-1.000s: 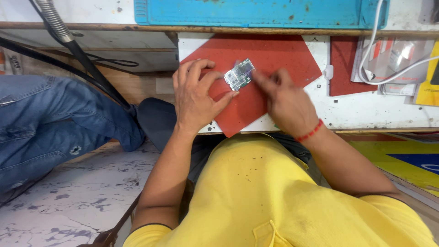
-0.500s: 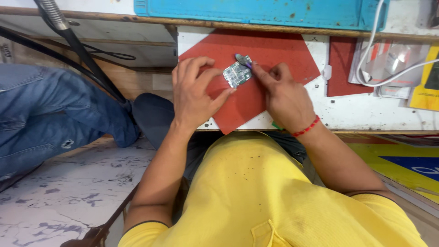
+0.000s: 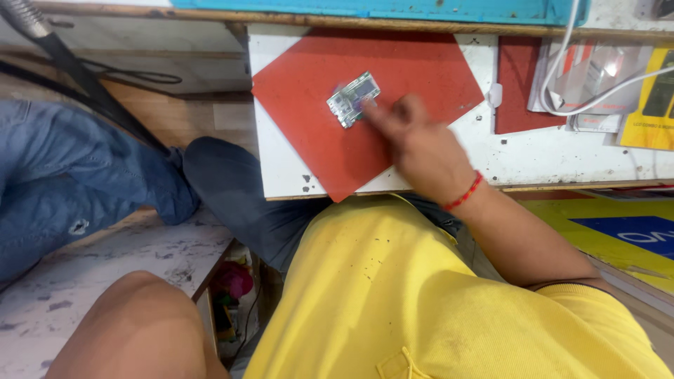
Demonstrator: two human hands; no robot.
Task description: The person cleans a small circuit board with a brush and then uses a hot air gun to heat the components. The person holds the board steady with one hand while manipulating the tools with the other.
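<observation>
Only the right hand (image 3: 421,144) shows at the work: its fingertips (image 3: 371,109) press on one end of a small circuit board (image 3: 353,99), the other fingers curled in; motion blur hides whether it pinches the board or merely pins it. Of the left arm, just the elbow (image 3: 133,326) shows at the bottom edge, so that hand's state cannot be told. The board lies flat on a red mat (image 3: 421,70), near the mat's middle, on a white worktable (image 3: 281,161). It looks light, thin, stiff and probably fragile, best taken by its bare edges rather than its parts. To the right lie a white cable (image 3: 562,77), clear packets (image 3: 604,77) whose contents are unclear, and a yellow box (image 3: 649,105).
</observation>
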